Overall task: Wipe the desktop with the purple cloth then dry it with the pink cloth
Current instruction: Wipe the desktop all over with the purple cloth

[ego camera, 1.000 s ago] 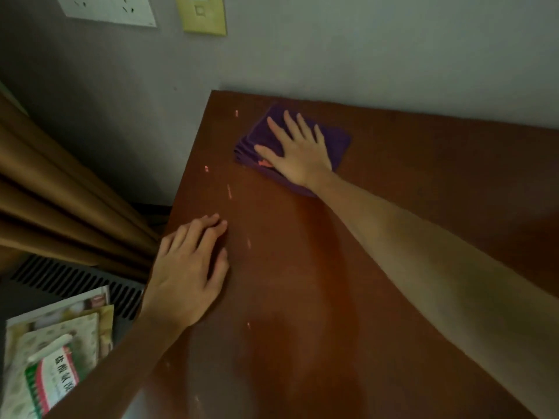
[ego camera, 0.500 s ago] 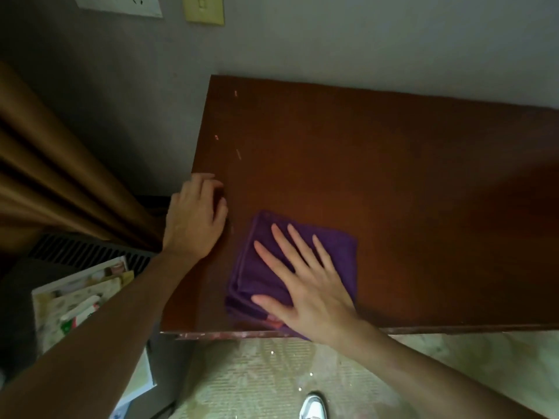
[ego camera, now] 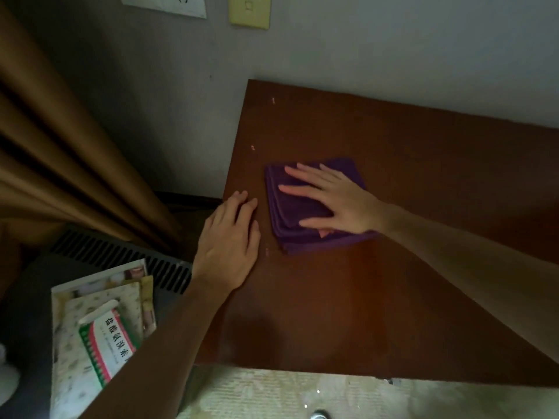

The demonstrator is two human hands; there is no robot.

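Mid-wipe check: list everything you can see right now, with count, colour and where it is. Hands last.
purple cloth: 1, purple, folded, flat on the desktop near its left edge
desktop: 1, reddish-brown, against the wall
curtain: 1, tan, left
wall plates: 2, white and yellow, top
vent grille: 1, dark, lower left
box: 1, white with red and green, on papers, lower left
left hand: 1, flat on the desktop's left edge
right hand: 1, pressing flat on the purple cloth
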